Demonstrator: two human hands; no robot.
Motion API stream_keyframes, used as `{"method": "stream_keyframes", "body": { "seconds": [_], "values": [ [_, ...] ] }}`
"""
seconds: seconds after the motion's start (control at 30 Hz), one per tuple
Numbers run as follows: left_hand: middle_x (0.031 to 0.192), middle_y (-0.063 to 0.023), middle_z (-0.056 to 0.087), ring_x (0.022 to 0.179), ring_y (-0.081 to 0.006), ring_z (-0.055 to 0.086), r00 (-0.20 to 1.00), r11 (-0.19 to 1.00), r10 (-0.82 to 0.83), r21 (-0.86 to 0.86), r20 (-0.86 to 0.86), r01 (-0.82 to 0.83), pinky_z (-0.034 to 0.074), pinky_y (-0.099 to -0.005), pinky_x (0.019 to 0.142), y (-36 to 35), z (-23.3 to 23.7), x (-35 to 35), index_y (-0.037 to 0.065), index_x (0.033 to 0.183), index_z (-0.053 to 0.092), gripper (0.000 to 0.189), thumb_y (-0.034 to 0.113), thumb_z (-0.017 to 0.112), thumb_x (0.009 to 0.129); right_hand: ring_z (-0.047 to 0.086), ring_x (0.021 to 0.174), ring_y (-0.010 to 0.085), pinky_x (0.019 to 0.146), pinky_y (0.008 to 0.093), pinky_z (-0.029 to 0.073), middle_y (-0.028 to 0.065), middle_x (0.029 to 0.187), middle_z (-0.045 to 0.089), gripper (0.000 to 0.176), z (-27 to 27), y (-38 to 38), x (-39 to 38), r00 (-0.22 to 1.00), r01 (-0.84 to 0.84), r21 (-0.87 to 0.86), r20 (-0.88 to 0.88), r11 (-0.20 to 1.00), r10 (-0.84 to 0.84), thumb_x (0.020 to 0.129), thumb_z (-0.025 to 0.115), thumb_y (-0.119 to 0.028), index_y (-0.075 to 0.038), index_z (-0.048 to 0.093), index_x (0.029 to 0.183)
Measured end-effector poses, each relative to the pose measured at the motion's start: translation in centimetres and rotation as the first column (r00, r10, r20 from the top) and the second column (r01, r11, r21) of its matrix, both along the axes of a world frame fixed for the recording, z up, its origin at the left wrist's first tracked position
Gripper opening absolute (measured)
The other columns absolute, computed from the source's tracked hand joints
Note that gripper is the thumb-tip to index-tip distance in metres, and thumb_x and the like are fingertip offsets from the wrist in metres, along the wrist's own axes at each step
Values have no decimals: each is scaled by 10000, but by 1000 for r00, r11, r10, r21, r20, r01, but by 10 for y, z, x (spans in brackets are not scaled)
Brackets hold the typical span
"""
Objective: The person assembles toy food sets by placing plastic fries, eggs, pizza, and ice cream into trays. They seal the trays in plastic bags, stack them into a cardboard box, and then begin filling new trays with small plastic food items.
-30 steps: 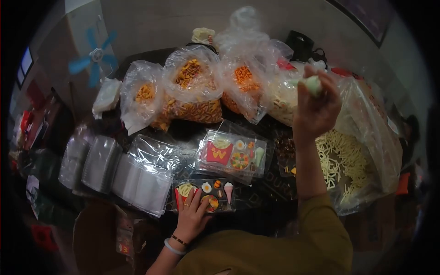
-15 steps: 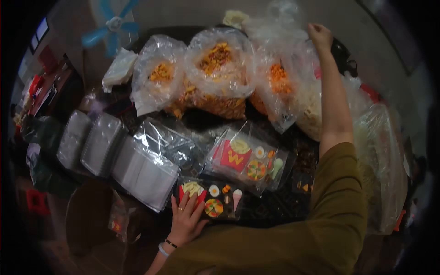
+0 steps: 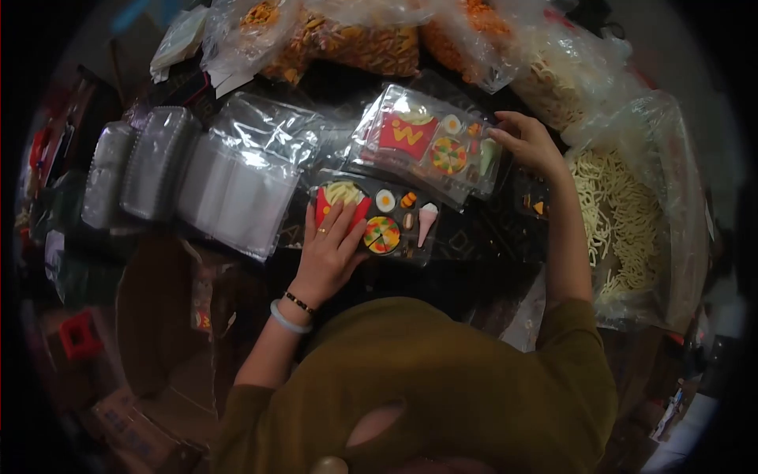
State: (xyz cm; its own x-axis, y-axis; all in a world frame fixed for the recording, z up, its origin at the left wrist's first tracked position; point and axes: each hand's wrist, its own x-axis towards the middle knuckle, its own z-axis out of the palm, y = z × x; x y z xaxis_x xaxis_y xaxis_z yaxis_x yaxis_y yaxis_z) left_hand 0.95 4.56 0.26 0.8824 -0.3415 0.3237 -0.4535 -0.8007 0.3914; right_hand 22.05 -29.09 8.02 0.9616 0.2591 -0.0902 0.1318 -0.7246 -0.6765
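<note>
My left hand (image 3: 330, 251) lies with its fingers spread over the red fries box piece (image 3: 343, 199) in the nearer clear tray. That tray also holds an egg piece (image 3: 385, 201), a round pizza piece (image 3: 382, 235) and a pink ice cream cone piece (image 3: 427, 221). Behind it lies a stack of bagged sets, showing a red fries box (image 3: 407, 136) and a second pizza piece (image 3: 448, 156). My right hand (image 3: 527, 141) is at the right end of this stack, thumb and forefinger apart, beside a green cone piece (image 3: 487, 156). Nothing shows between its fingers.
Bags of small orange and mixed pieces (image 3: 363, 49) line the back. A large bag of pale strips (image 3: 632, 221) sits at right. Clear plastic trays (image 3: 160, 162) and flat plastic sleeves (image 3: 235, 193) lie at left. A cardboard box (image 3: 158, 316) stands below them.
My right hand has come down from the bags at the back to the bagged stack, and its fingers have opened. The view has tilted downward. My left hand remains on the fries piece.
</note>
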Motion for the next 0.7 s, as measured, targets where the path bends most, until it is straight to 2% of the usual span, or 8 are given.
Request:
{"method": "stream_keyframes", "body": {
  "seconds": [0.2, 0.27, 0.3, 0.37, 0.43, 0.47, 0.57, 0.7],
  "values": [
    [1468, -166, 345, 1387, -389, 258, 984, 985, 173, -7, 51, -173, 59, -610, 1105, -4, -9, -22, 104, 1290, 533, 689, 305, 787, 682, 551, 773, 79, 703, 240, 443, 12, 868, 635, 231, -20, -5, 2, 997, 74, 288, -47, 955, -63, 891, 650, -181, 10, 637, 1021],
    [1472, -173, 337, 1396, -391, 236, 971, 967, 231, -125, 62, -222, 48, -605, 1105, -1, -9, -29, 107, 1303, 520, 695, 321, 783, 696, 566, 756, 83, 690, 235, 456, 12, 863, 625, 189, -9, -12, 3, 993, 113, 347, -12, 931, -116, 892, 651, -165, -8, 630, 995],
    [1474, -177, 332, 1400, -392, 225, 964, 952, 260, -185, 61, -245, 43, -603, 1104, 0, -10, -33, 108, 1310, 513, 698, 329, 781, 704, 575, 745, 86, 675, 226, 465, 13, 853, 620, 181, 4, -14, -4, 989, 143, 510, -105, 848, -104, 896, 646, -160, -14, 621, 999],
    [1465, -187, 332, 1307, -408, 365, 949, 929, 301, -256, 93, -269, 223, -549, 1073, 8, -12, -39, 79, 1347, 461, 688, 293, 757, 764, 594, 717, 86, 630, 196, 482, 13, 824, 611, 170, 20, -22, -16, 981, 150, 780, -192, 608, 5, 900, 637, -140, -25, 601, 1020],
    [1460, -186, 330, 1235, -391, 460, 952, 849, 300, -472, 65, -235, 357, -495, 1027, 16, -14, -46, 64, 1363, 438, 675, 268, 739, 794, 589, 707, 77, 624, 191, 482, 9, 813, 610, 171, 25, -10, -42, 973, 86, 761, -202, 643, 108, 895, 640, -127, -19, 604, 1023],
    [1388, -186, 417, 1098, -310, 570, 977, 623, 198, -758, -86, -193, 488, -380, 902, 12, -13, -49, 29, 1402, 366, 657, 247, 673, 864, 586, 702, 73, 621, 188, 482, 8, 808, 609, 172, 26, 2, -59, 965, 55, 750, -211, 659, 159, 893, 642, -120, -16, 606, 1025],
    [1315, -185, 488, 1073, -248, 586, 969, 12, -33, -969, -246, -245, 508, -346, 874, 3, 32, -43, 12, 1441, 263, 663, 275, 590, 927, 573, 639, 69, 602, 192, 483, 21, 774, 615, 179, 6, 66, -109, 881, 52, 651, -387, 757, 272, 883, 648, -104, 1, 611, 1024],
    [1293, -209, 490, 954, -293, 644, 823, -12, -339, -873, -455, -488, 563, -364, 781, 20, 40, -25, 40, 1460, 196, 627, 311, 480, 971, 577, 613, 74, 520, 204, 501, 44, 768, 622, 174, -33, 104, -119, 846, 1, 605, -425, 796, 321, 888, 636, -94, 30, 608, 1006]
  ]
}}
